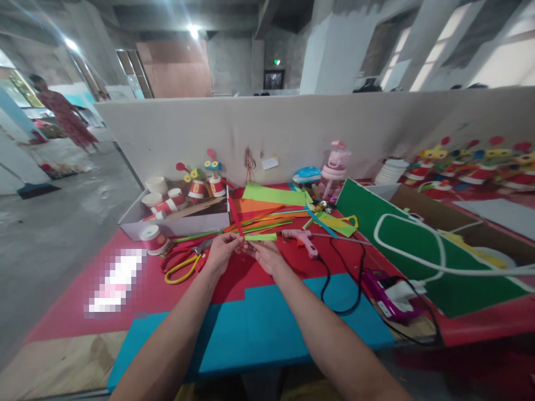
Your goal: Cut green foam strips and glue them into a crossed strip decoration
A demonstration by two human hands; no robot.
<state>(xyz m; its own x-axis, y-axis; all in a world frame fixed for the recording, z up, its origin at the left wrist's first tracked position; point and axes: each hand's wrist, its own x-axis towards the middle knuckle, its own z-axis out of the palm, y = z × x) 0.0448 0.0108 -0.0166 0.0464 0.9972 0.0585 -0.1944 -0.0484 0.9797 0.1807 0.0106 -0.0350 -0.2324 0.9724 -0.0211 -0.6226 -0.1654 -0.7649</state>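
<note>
My left hand (223,252) pinches the lower end of a red paper strip (235,216) that stands up from the fingers. Close beside it, my right hand (266,256) has its fingers closed at a light green paper strip (261,237), which points right. The two strips meet at my fingertips, but whether they are joined I cannot tell. Left of my hands lie scissors (184,270) with red and yellow handles. A pink glue gun (303,240) rests just to the right. Behind my hands is a loose pile of coloured paper strips (267,216).
A white box (188,227) with paper cups stands at the left, a single cup (154,239) in front. On the right are a green-sided box (388,250), a white cable (443,250) and a purple power socket (387,295). A white partition (188,131) closes the back.
</note>
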